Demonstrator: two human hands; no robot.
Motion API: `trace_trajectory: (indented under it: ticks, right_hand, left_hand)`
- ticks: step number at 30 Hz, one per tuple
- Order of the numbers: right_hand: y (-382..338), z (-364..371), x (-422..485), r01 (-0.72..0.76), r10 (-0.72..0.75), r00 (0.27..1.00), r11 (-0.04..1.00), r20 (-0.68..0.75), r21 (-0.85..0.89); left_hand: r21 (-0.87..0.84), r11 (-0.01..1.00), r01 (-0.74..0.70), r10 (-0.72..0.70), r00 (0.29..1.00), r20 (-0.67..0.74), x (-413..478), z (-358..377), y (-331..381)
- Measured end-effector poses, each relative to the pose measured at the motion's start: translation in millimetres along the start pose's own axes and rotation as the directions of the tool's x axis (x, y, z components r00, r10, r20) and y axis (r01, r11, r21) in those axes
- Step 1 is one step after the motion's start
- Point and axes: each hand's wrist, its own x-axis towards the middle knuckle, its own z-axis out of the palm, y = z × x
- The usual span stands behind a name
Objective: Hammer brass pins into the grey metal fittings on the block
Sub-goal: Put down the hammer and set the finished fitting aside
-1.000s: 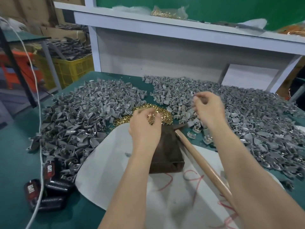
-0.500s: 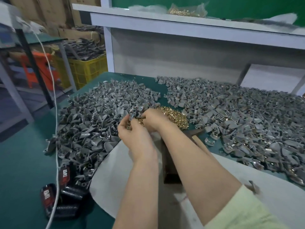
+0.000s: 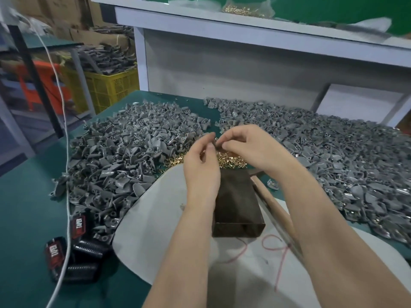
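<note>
My left hand (image 3: 201, 162) and my right hand (image 3: 246, 147) meet fingertip to fingertip above the heap of brass pins (image 3: 232, 161). My right hand pinches a small grey fitting (image 3: 214, 141). My left hand pinches what looks like a brass pin against it, though my fingers mostly hide the pin. The dark brown block (image 3: 236, 205) lies just below my hands on a white sheet (image 3: 153, 218), with nothing on its top. To the block's right the hammer's wooden handle (image 3: 274, 208) lies under my right forearm.
Large piles of grey fittings cover the green table at left (image 3: 124, 156) and right (image 3: 338, 156). Black and red tape dispensers (image 3: 77, 226) and a white cable (image 3: 66, 165) lie at front left. A yellow crate (image 3: 106, 85) stands beyond the table, and a bag of pins (image 3: 242, 8) sits on the shelf.
My right hand came from the right-hand pile to meet my left hand over the brass pins. Both hands then shifted right, back above the block's far end.
</note>
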Motion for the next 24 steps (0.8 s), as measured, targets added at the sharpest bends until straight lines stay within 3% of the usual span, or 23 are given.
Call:
trace_trajectory:
  ticks: [4,8,9,11,14,16,18,24]
  right_hand:
    - [-1,-4,-9,0.025,-0.025,1.000,1.000,-0.011,-0.006]
    - [5,-4,-1,-0.040,0.046,0.999,0.964,-0.017,0.262]
    - [10,-1,4,-0.073,0.089,0.995,0.967,-0.055,0.244]
    - [23,9,22,-0.179,0.170,0.974,0.982,-0.148,-0.054]
    - [41,30,48,-0.331,0.316,0.941,0.794,-0.118,-0.509]
    - [47,40,61,-0.386,0.432,0.898,0.685,-0.082,-0.618]
    - [49,46,72,-0.351,0.457,0.889,0.633,-0.032,-0.690]
    - [48,55,82,-0.334,0.462,0.887,0.620,-0.014,-0.710]
  left_hand:
    - [-0.007,1.000,0.001,-0.001,1.000,0.020,0,-1,1]
    - [-0.244,0.961,0.133,-0.135,0.991,0.011,1,-3,1]
    - [-0.292,0.945,0.150,-0.159,0.987,-0.008,2,-4,1]
    - [-0.371,0.914,0.166,-0.201,0.978,-0.056,4,-5,1]
    - [-0.421,0.893,0.160,-0.216,0.972,-0.087,5,-5,0]
    - [-0.413,0.900,0.138,-0.196,0.976,-0.100,5,-4,1]
    - [-0.372,0.922,0.105,-0.157,0.981,-0.113,4,-4,0]
    - [-0.283,0.954,0.100,-0.137,0.984,-0.114,4,-5,-2]
